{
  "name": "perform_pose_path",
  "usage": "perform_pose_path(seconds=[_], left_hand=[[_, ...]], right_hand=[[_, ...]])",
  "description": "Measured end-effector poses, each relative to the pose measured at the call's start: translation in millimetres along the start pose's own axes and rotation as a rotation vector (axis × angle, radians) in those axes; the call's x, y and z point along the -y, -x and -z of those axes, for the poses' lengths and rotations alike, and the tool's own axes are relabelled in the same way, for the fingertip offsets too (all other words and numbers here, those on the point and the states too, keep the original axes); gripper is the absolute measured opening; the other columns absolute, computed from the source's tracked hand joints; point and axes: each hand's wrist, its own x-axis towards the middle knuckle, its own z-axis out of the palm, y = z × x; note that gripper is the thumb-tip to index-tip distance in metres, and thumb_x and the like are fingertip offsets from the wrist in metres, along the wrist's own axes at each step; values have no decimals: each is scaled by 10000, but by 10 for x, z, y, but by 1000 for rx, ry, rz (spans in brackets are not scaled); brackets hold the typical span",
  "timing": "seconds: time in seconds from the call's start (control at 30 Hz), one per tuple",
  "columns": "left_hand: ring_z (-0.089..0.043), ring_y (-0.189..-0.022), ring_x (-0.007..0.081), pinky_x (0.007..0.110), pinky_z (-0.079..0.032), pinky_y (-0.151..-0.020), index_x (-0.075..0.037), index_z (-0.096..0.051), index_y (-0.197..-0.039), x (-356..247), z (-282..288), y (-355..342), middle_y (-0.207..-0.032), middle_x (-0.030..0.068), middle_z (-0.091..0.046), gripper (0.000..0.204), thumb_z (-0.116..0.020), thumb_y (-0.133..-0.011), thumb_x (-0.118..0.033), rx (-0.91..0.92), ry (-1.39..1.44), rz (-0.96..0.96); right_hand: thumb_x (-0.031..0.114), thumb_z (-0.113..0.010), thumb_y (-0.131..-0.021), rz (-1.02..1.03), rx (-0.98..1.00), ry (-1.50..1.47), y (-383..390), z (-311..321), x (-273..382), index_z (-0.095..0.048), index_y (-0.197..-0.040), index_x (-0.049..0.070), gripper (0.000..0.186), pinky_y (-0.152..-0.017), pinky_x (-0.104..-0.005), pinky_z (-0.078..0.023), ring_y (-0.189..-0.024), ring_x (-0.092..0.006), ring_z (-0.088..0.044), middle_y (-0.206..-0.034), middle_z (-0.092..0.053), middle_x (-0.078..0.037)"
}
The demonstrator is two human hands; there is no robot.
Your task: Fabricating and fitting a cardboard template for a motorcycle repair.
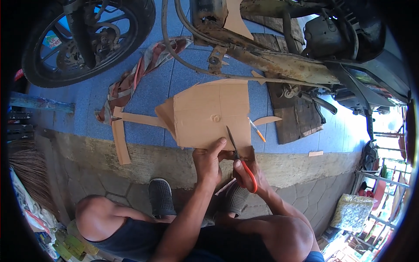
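Observation:
A broad sheet of brown cardboard (205, 105) lies in front of me, its near edge lifted by my left hand (207, 163). The left thumb presses on top and the fingers are hidden underneath. Red-handled scissors (248, 174) are gripped in my right hand (252, 174), at the sheet's near right corner. One dark blade lies over the cardboard, pointing away from me; the other blade cannot be made out. Right of the sheet rests an orange and white pen (257, 131). Cardboard strips (139, 118) lie to the left.
A motorbike frame (279, 63) with rusty parts spans the far side, its front wheel (87, 39) at far left. A wooden board (292, 113) lies beneath it. A striped cloth (131, 83) sits on the blue tiles, above a concrete step edge (148, 161). A broom (30, 170) is at left.

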Motion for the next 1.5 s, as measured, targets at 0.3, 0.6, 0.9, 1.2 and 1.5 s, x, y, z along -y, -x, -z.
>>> perform_pose_path(seconds=[0.3,0.6,0.9,1.2,1.5], left_hand=[[-666,-925,192,353,-592,-740,-2,-573,-1192,-398,176,-249,-1078,88,-639,430,-748,-828,-148,-109,26,-110],[-666,-801,157,284,-548,-593,0,-643,-1088,-385,173,-199,-960,70,-674,318,-741,-830,-159,-53,-127,-133],[-676,-830,156,293,-595,-614,-19,-615,-1120,-369,115,-138,-1005,71,-662,320,-724,-844,-138,-66,-31,-77],[-689,-869,178,315,-630,-654,-26,-589,-1158,-365,71,-50,-1029,78,-659,347,-716,-844,-100,-27,-44,-48],[-664,-1000,198,342,-583,-820,-2,-556,-1219,-574,268,-118,-1100,90,-651,393,-686,-873,-136,153,-90,87]], right_hand=[[561,-403,-992,75,-36,-10,11,-29,-10,-586,-689,15,651,-504,-300,-418,-528,-152,-561,-532,-527,-60],[570,-398,-988,64,-7,-144,-55,-14,-12,-616,-699,-12,685,-527,-317,-436,-501,-177,-544,-498,-503,-54],[558,-437,-981,115,-80,-128,-61,-68,-86,-578,-699,4,638,-444,-278,-378,-438,-125,-487,-480,-480,-28],[505,-460,-998,156,-32,-279,-134,-1,-106,-561,-738,-12,588,-427,-262,-350,-429,-102,-449,-502,-473,-22],[451,-596,-949,169,-84,-263,-88,37,-55,-561,-732,4,498,-434,-268,-354,-453,-99,-468,-512,-483,0]])
